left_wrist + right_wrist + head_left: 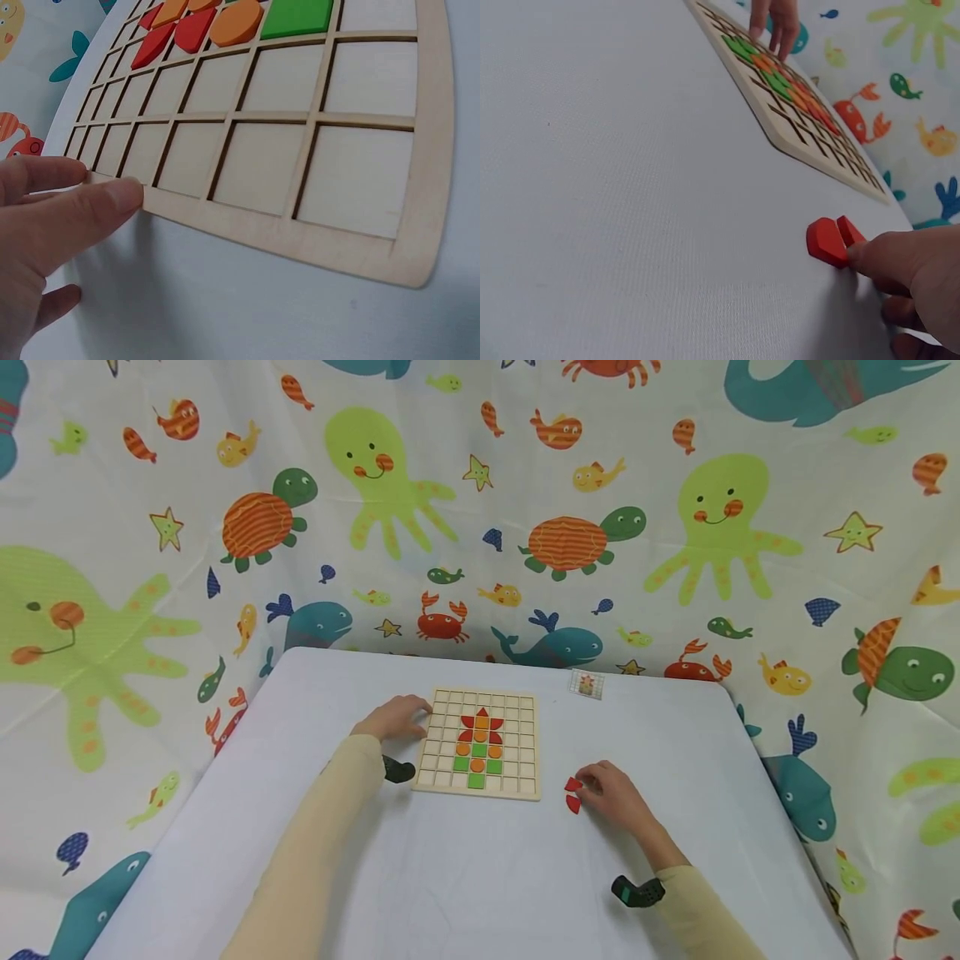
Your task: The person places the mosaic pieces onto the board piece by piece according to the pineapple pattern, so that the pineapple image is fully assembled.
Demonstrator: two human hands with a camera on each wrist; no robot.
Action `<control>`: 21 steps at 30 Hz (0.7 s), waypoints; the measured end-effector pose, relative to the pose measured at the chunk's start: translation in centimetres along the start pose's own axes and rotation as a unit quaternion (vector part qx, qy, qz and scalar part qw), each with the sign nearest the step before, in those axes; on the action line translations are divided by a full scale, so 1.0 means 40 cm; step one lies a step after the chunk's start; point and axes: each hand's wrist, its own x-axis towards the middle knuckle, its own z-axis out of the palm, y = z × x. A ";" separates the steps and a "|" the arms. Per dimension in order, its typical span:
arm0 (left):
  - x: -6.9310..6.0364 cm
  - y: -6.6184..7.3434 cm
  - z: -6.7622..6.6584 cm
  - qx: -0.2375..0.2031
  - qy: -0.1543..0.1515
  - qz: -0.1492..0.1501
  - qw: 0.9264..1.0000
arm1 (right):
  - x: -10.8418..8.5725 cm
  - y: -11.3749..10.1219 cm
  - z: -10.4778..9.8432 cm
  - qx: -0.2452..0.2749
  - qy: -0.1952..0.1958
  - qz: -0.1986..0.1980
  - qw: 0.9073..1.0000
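Note:
My left hand (393, 718) rests at the left edge of a wooden grid board (525, 777). In the left wrist view its thumb and a finger (45, 174) touch the board's rim, the fingers loosely bent. Red, orange and green pieces form a figure on the grid, with a red triangle (482, 712) at the top and a green square (476, 781) at the bottom. Right of the board, my right hand (611, 793) pinches one red rounded piece (850, 230) between thumb and fingertips, which partly hide it. A second red piece (825, 241) lies against the thumb.
A small picture card (587, 684) showing a similar figure lies near the far edge of the white-covered table (480, 877). Behind it hangs a curtain (465, 460) printed with sea animals. Each wrist carries a black camera strap piece (637, 892).

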 end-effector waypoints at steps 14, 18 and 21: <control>-0.002 0.003 -0.002 0.002 0.005 0.002 1.000 | 0.037 -0.029 0.023 -0.004 0.018 0.019 1.000; -0.001 0.002 0.000 0.002 0.003 0.001 1.000 | 0.040 -0.035 0.036 -0.006 0.017 0.019 1.000; 0.000 0.002 0.000 0.001 0.003 -0.002 1.000 | 0.042 -0.037 0.043 -0.008 0.022 0.015 1.000</control>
